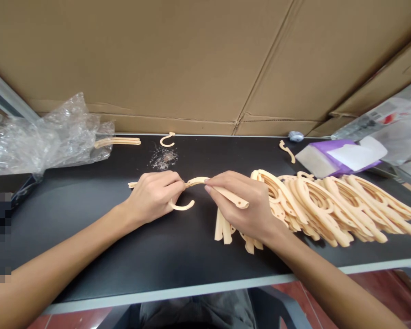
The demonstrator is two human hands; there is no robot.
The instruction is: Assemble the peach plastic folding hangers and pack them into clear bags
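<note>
Left hand closed in a fist, fingers curled tight and pressed together, gripping a cream-coloured, slim, curved plastic hanger over the black tabletop, near the middle; short end sticks out on the fist's far left, open hook hangs out below the knuckles. Right hand: thumb and fingers pinching the hanger's right-hand portion; a flat cream arm with a small hole shows across the fingers, cannot tell if it joins the curved part. Right hand partly covers the near edge of a big overlapping heap of cream plastic hangers, spread along the table's right. Back of table: loose cream hook, pale crumbly debris just in front of it, stacked cream strips partly under crinkled clear plastic wrap at left, one curved cream piece near a purple-and-white soft tissue pack, small bluish-grey lump behind that piece. Brown cardboard stands behind.
</note>
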